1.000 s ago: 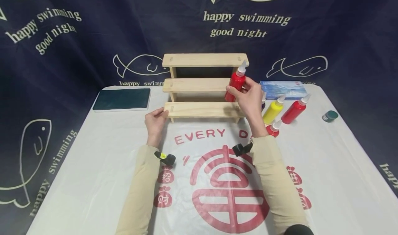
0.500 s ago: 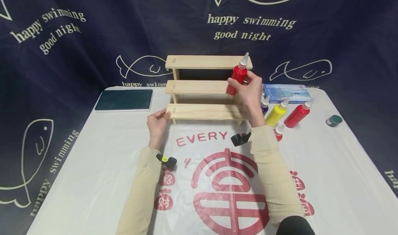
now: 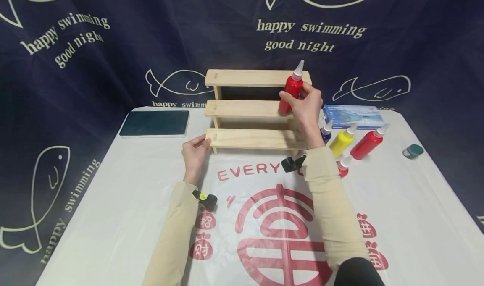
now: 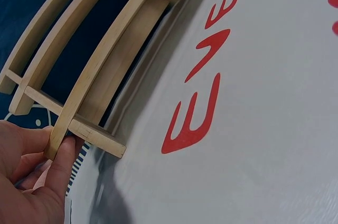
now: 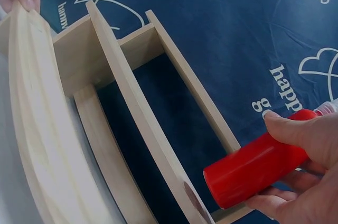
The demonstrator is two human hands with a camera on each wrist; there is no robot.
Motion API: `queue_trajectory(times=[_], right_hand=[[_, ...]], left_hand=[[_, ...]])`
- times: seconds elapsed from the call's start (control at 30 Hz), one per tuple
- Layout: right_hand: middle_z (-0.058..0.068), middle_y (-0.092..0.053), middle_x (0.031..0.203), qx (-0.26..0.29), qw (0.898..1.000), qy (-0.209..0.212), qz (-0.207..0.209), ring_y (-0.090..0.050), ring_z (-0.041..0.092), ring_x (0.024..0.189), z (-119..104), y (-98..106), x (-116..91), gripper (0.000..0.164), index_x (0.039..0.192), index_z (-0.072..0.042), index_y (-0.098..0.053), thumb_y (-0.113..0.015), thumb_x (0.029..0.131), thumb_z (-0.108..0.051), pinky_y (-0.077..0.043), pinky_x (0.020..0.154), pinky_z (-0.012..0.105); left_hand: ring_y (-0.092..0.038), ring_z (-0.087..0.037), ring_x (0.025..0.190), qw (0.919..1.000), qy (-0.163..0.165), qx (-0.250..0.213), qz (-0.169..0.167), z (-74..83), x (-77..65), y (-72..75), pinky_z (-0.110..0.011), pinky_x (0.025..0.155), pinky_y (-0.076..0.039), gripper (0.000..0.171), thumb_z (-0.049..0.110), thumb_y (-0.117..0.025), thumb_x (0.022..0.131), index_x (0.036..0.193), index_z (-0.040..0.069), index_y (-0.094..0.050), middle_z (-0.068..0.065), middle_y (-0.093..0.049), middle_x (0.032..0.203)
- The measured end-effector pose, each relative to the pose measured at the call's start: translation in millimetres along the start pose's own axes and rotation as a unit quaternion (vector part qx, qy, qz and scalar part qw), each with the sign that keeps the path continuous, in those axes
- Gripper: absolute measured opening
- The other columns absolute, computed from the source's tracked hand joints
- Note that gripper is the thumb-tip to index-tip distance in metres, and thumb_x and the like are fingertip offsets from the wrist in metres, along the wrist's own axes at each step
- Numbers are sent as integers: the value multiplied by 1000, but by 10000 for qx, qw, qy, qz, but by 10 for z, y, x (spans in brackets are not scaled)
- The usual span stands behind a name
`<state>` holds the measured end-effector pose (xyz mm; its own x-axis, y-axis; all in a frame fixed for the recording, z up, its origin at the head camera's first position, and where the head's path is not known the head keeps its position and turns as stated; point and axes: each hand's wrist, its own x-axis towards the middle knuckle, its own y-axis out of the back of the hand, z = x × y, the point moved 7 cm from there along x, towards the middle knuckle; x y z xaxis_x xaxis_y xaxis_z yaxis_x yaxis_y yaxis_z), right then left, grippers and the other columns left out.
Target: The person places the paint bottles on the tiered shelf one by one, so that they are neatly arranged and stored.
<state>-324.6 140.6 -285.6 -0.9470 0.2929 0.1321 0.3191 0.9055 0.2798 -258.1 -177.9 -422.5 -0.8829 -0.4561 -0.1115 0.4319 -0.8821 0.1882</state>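
Observation:
A three-tier wooden step shelf (image 3: 242,108) stands at the back of the table. My left hand (image 3: 194,155) pinches the left end of its lowest board, thumb above and fingers below, as the left wrist view shows. In my right hand (image 3: 308,107) is a red squeeze bottle (image 5: 253,168) with a white pointed nozzle, gripped round its body and tilted slightly. Its base hangs by the right end of the middle board, where a dark shadow falls; a small gap seems to lie between them.
Right of the shelf stand a blue bottle (image 3: 326,134), a yellow bottle (image 3: 342,143), a red bottle (image 3: 366,145) and a partly hidden red bottle (image 3: 343,168). Behind them lies a blue box (image 3: 353,117). A small dark-green jar (image 3: 413,151) and a dark flat tablet-like slab (image 3: 155,123) flank them.
The right hand has raised the red squeeze bottle slightly from lower down by the shelf's right end. The left hand keeps its hold on the board. The head view has shifted a little.

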Motion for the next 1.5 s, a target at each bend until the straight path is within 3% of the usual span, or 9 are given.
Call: queue_trajectory(times=[0.6, 1.07, 1.3, 1.5], right_hand=[[11, -70, 116, -389, 9988, -222, 174, -63, 19, 104, 169, 130, 57, 43, 121, -9, -68, -81, 80, -18, -49, 98, 30], [12, -67, 122, -261, 9997, 4, -21, -63, 23, 107, 189, 45, 117, 46, 126, -6, -62, -76, 84, -19, -52, 98, 30], [13, -61, 132, 81, 9997, -34, -246, -59, 21, 118, 139, -28, 114, 66, 140, -6, -48, -78, 83, -23, -49, 103, 27], [12, -48, 147, 206, 9996, 101, -153, -47, 20, 133, -15, 63, 27, 78, 149, -8, -37, -76, 84, -28, -39, 113, 25]], left_hand=[[-70, -27, 98, 9998, 19, 64, -161, -12, -97, -194, -20, 75, -60, 29, 5, -67, 89, 117, -1, -69, -21, -70, 112], [-69, -26, 99, 9999, -10, 114, -107, 7, -85, -173, -17, 73, -59, 29, 7, -67, 89, 117, 0, -69, -20, -70, 113], [-67, -24, 99, 10000, 34, 43, -22, -3, -58, -87, -12, 70, -57, 29, 6, -67, 90, 118, -1, -69, -20, -69, 114], [-67, -24, 101, 9999, 98, 58, 25, -28, -17, -40, -15, 73, -58, 30, 6, -68, 90, 119, 0, -68, -20, -68, 116]])
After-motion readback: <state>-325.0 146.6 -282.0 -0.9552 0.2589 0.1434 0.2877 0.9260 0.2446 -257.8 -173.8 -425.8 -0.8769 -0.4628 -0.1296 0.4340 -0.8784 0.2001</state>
